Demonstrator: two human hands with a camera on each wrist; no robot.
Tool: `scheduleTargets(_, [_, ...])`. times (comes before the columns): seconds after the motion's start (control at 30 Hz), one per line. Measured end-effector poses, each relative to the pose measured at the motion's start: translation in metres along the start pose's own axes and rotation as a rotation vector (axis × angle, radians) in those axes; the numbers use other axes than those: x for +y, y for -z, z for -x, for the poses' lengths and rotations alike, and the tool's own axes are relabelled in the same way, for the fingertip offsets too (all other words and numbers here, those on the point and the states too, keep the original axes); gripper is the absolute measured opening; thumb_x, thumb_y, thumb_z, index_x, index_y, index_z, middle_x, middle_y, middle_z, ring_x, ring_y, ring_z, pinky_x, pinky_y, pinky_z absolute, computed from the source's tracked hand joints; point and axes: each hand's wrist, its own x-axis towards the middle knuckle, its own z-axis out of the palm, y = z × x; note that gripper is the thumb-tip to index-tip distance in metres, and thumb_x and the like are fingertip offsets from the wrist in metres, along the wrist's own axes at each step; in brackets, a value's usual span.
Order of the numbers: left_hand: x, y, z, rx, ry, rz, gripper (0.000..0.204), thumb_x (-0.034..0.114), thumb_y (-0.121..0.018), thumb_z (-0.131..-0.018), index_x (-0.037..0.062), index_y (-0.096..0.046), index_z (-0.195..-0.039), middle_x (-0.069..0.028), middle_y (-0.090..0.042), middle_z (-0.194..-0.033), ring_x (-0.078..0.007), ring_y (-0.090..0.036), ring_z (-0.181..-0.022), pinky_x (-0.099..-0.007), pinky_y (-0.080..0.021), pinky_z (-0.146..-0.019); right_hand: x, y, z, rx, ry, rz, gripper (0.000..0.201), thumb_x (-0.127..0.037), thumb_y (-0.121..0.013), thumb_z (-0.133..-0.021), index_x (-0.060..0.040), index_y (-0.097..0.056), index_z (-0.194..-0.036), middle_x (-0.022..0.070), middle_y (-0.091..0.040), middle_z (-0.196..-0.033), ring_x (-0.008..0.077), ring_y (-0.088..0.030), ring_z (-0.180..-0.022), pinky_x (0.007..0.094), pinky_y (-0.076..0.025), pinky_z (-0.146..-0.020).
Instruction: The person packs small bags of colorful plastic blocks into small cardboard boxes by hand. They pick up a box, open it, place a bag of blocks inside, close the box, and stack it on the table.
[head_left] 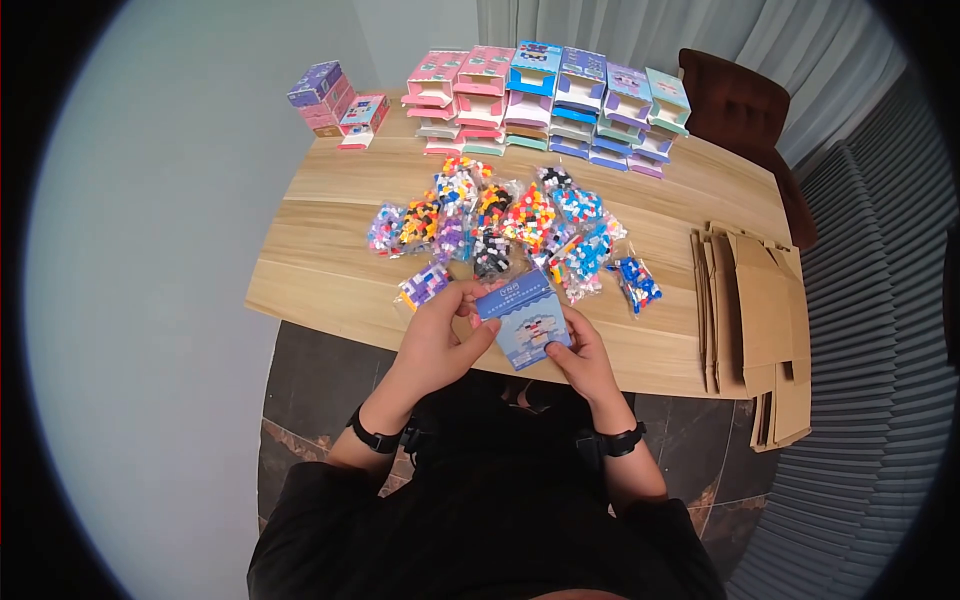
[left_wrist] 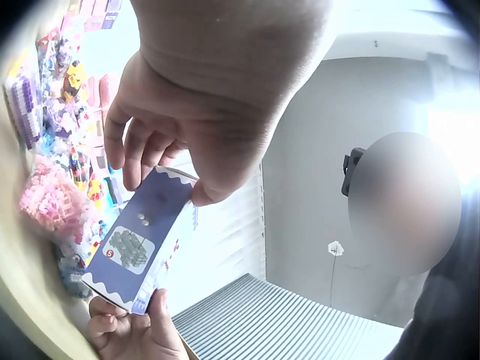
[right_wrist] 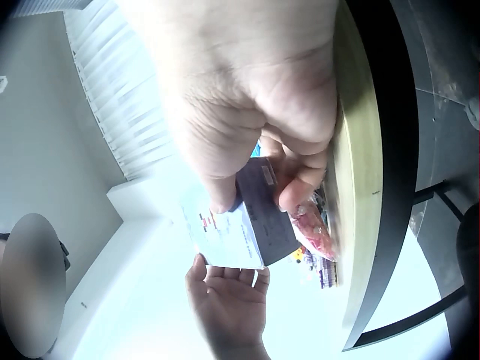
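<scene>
A blue box [head_left: 527,325] with a picture of a small brick figure is held between both hands above the table's near edge. The left hand [head_left: 436,343] pinches its left side, thumb on the front; in the left wrist view this hand [left_wrist: 202,127] has its thumb and fingertips at one end of the box [left_wrist: 142,236]. At the box's lower right, the right hand [head_left: 588,362] grips with the thumb on the front and fingers behind. The right wrist view shows the right hand [right_wrist: 255,142] around the dark end of the box [right_wrist: 247,217].
Bags of coloured bricks [head_left: 530,215] lie heaped just beyond the hands. Stacked opened boxes [head_left: 537,70] line the far side, with more boxes [head_left: 322,95] at the far left. Flattened cardboard [head_left: 765,300] leans at the right edge; a brown chair [head_left: 735,100] stands behind.
</scene>
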Motion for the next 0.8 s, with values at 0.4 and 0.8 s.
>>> scheduleTargets(0.4, [-0.011,-0.005,0.000,0.025,0.079,0.057,0.032,0.013,-0.073,-0.083,0.0008,-0.056,-0.106,-0.0028,-0.057,-0.080,-0.0088,-0.052,-0.076,-0.0222,-0.042,-0.055,0.003,0.002,0.000,0.009,0.019,-0.061,0.056,0.006,-0.061,-0.089,0.0007,-0.040,-0.142,0.0128,-0.055,-0.133,0.0172,-0.055,-0.118,0.0294,-0.047,-0.095])
scheduleTargets(0.8, [-0.016,-0.003,-0.001,0.097,0.316,0.349,0.011,0.010,-0.058,-0.094,0.0005,-0.056,-0.099,-0.0029,-0.056,-0.084,-0.0087,-0.050,-0.077,-0.0243,-0.041,-0.067,0.001,0.004,0.001,-0.062,-0.002,-0.119,0.058,0.002,-0.064,-0.089,-0.0030,-0.039,-0.140,0.0114,-0.052,-0.134,0.0173,-0.054,-0.119,0.0296,-0.046,-0.096])
